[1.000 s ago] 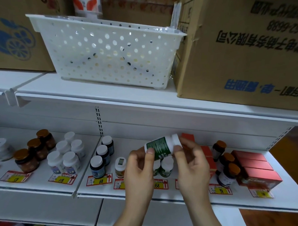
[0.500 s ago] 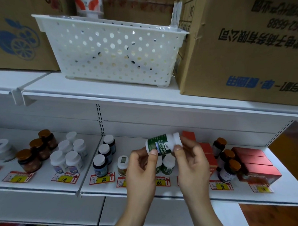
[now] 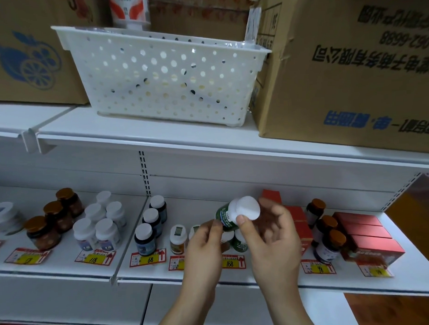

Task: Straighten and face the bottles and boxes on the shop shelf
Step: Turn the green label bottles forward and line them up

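1. Head view, taking the green bottle (image 3: 225, 216) as the landmark: it is held in the air above the lower shelf (image 3: 66, 267), in front of its own row of green-labelled bottles (image 3: 239, 241).
2. Left of it, the left hand (image 3: 203, 245) pinches the bottle's lower end between thumb and fingertips.
3. A second ago the bottle lay sideways with its label toward the camera; now its white cap (image 3: 246, 208) is swung toward the camera. It looks mid-turn, probably being checked before it goes back facing out.
4. Right of it, the right hand (image 3: 272, 235) presses its thumb on the cap's edge, the other fingers spread loosely behind; whether they touch the bottle I cannot tell.
5. Far left of the bottle stand brown jars (image 3: 42, 232), then white bottles (image 3: 99, 227), then dark blue bottles (image 3: 150, 224) in a file, all upright and apparently in order.
6. Right of it are amber-capped bottles (image 3: 329, 238) and red boxes (image 3: 367, 237) stacked along the shelf end.
7. Price tags (image 3: 148, 258) run along the shelf's front lip below the bottle.
8. Above it, the upper shelf carries a white perforated basket (image 3: 161, 74) between cardboard cartons (image 3: 351, 72). Low and right of the bottle, a strip of brown floor shows.
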{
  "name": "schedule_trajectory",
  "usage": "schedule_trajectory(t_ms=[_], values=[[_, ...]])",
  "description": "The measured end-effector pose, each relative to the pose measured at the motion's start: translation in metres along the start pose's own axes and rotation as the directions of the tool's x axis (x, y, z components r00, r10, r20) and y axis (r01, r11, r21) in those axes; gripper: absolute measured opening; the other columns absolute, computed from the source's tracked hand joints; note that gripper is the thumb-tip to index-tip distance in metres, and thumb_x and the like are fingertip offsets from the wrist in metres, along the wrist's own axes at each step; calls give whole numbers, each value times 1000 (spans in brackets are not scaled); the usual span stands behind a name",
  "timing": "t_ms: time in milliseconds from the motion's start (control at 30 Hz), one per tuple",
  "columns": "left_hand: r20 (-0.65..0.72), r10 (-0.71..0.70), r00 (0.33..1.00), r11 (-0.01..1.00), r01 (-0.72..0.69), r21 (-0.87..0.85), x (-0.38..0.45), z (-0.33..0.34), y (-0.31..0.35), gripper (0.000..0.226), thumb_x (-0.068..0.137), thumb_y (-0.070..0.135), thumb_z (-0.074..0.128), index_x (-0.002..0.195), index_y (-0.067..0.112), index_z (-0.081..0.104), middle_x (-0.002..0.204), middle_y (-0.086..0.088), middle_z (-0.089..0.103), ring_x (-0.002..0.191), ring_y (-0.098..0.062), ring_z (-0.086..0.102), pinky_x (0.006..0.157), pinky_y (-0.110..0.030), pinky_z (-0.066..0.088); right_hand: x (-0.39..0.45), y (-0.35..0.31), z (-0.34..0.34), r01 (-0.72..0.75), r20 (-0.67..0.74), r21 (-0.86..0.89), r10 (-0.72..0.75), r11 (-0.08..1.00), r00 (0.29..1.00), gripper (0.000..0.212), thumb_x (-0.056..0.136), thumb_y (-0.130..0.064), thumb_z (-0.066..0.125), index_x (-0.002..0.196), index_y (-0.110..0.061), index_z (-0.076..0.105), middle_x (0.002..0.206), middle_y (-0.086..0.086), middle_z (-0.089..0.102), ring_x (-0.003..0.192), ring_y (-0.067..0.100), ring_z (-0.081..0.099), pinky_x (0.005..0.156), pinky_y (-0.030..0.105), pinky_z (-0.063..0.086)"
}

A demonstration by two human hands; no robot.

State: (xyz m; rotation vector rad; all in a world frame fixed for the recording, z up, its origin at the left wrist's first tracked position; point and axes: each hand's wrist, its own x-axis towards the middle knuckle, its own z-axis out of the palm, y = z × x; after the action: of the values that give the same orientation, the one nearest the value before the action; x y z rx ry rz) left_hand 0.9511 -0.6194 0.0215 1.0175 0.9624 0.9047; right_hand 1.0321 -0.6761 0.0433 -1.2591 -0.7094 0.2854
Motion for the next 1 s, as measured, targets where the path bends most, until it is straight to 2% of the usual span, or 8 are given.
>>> schedule_trajectory(t_ms=[100, 400, 500, 633, 767, 867, 933, 1000], values=[[60, -56, 997, 998, 57, -21, 1, 0, 1, 25, 104, 22, 48, 111, 15, 72, 108, 2, 76, 108, -12, 69, 92, -40, 58, -3, 3, 0, 50, 11, -48, -50, 998, 999, 46, 76, -9, 84, 107, -36, 64, 110, -5, 70, 105, 17, 68, 84, 24, 54], [117, -64, 991, 993, 75, -90, -2, 4, 5, 27, 105, 19, 44, 116, 11, 67, 108, -3, 76, 105, -15, 71, 88, -38, 58, -3, 3, -1, 150, 35, -179, -146, 972, 989, 50, 76, -16, 85, 108, -47, 62, 114, -12, 65, 111, 18, 64, 92, 43, 53], [114, -71, 991, 985, 88, -149, -1, 4, 5, 25, 105, 16, 44, 115, 9, 66, 106, -7, 76, 104, -18, 72, 81, -33, 56, -3, 5, -2, 163, 36, -191, -159, 968, 987, 45, 77, -16, 85, 107, -42, 63, 112, -13, 64, 109, 18, 64, 90, 39, 53], [60, -39, 997, 973, 51, -225, -1, 5, 5, 23, 105, 21, 49, 112, 5, 63, 100, -9, 77, 97, -20, 74, 76, -30, 57, 0, 11, -4, 182, -16, -172, -188, 968, 982, 28, 82, -23, 82, 104, -31, 67, 108, -10, 63, 104, 15, 66, 83, 23, 53], [-7, 82, 997, 975, -82, -205, -1, 2, 3, 20, 98, 21, 59, 111, 6, 61, 100, -6, 77, 100, -21, 73, 87, -35, 57, 2, 19, -6, 80, -118, -195, -104, 977, 988, 17, 84, -45, 72, 100, -40, 69, 105, -8, 71, 97, 13, 70, 79, 25, 55], [-27, 220, 975, 969, -222, -113, -4, 1, 4, 18, 92, 10, 67, 109, 12, 63, 100, 2, 77, 97, -14, 72, 84, -26, 57, 6, 21, -8, -28, -153, -139, 6, 990, 988, 10, 91, -24, 71, 92, -34, 69, 89, -12, 75, 84, 4, 71, 73, 18, 55], [-33, 283, 958, 955, -285, -85, -8, 3, 7, 26, 89, 4, 71, 109, 17, 62, 101, 5, 76, 97, -10, 72, 79, -19, 55, 7, 24, -9, -131, -168, -82, 116, 988, 979, 10, 94, -19, 65, 92, -28, 70, 86, -9, 75, 82, 10, 72, 77, 32, 59], [-50, 346, 937, 938, -347, -7, -9, 4, 5, 34, 85, 6, 76, 110, 25, 62, 104, 5, 74, 100, -11, 71, 81, -23, 55, 7, 29, -9, -199, -179, -42, 189, 979, 966, 13, 97, -18, 62, 90, -23, 72, 86, -3, 76, 83, 17, 72, 81, 45, 58]])
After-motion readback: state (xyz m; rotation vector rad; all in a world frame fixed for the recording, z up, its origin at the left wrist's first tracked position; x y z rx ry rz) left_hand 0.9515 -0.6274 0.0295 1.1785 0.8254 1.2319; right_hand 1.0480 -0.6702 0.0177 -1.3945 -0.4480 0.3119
